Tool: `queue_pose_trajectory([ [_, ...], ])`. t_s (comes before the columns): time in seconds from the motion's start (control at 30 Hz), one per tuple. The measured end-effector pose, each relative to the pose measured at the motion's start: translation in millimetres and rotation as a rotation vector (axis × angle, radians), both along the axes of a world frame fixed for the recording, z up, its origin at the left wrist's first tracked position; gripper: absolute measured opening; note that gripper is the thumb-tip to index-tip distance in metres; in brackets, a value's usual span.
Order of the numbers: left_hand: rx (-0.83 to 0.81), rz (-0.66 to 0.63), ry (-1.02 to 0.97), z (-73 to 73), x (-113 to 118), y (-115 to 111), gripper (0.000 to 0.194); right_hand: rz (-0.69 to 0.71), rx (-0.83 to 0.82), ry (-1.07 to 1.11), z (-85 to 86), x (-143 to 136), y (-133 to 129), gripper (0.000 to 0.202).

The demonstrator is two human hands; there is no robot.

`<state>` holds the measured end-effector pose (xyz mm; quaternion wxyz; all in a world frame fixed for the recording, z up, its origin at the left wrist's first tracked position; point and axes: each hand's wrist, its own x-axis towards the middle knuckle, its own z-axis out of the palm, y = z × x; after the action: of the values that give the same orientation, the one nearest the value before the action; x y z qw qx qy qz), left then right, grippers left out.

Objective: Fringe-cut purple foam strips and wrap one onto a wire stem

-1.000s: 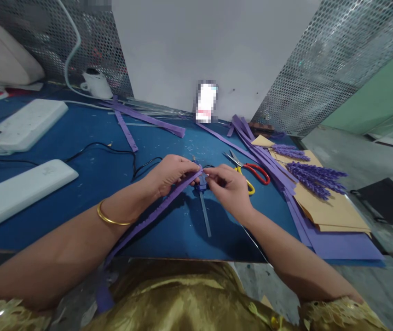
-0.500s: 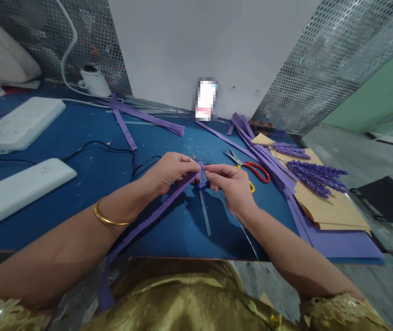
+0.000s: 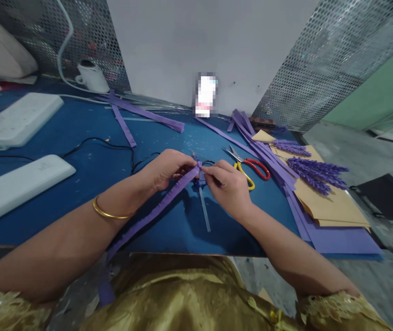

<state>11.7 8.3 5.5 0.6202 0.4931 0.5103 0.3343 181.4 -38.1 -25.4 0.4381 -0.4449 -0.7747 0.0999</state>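
Note:
My left hand (image 3: 169, 171) is closed, its thumb and fingers pinching the upper end of a fringed purple paper strip (image 3: 162, 204). The strip trails down past the table edge toward my lap. At that bunched end, the fingertips of my right hand (image 3: 229, 186) are pinched against the paper; any wire between them is too small to make out. Beneath both hands lies a blue glue gun (image 3: 200, 181), partly hidden, with a clear glue stick (image 3: 205, 214) sticking out toward me. Scissors with red handles (image 3: 257, 168) lie just right of my right hand, beside yellow handles (image 3: 248, 180).
Purple paper strips (image 3: 248, 133) lie right and back left (image 3: 148, 115). Finished purple flower sprigs (image 3: 315, 170) rest on tan paper (image 3: 341, 214). White power strips (image 3: 27, 184) and a black cord (image 3: 93, 139) are left. A lit phone (image 3: 206, 94) leans against the back panel.
My right hand has turned, its fingers curling further in at the strip's end. The thin wire that hung below it is no longer visible. More of the yellow handles shows.

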Motion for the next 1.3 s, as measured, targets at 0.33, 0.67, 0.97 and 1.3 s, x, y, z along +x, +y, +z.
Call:
queue_pose_trajectory([
  [0.33,0.136,0.056,-0.116,-10.1,-0.6,2.7,0.020,0.001,-0.259,0.207,2.0,-0.9,2.6,0.021],
  [0.67,0.183,0.060,-0.162,-6.0,0.2,-1.2,0.034,0.057,-0.618,0.535,6.1,-6.9,6.0,0.019],
  [0.97,0.171,0.099,-0.152,-7.6,-0.6,-0.2,0.024,0.056,-0.627,0.541,0.0,-10.5,3.8,0.015],
  [1.3,0.066,0.041,-0.142,-2.8,-3.4,1.1,0.026,0.067,-0.600,0.474,3.6,-8.4,2.9,0.020],
])
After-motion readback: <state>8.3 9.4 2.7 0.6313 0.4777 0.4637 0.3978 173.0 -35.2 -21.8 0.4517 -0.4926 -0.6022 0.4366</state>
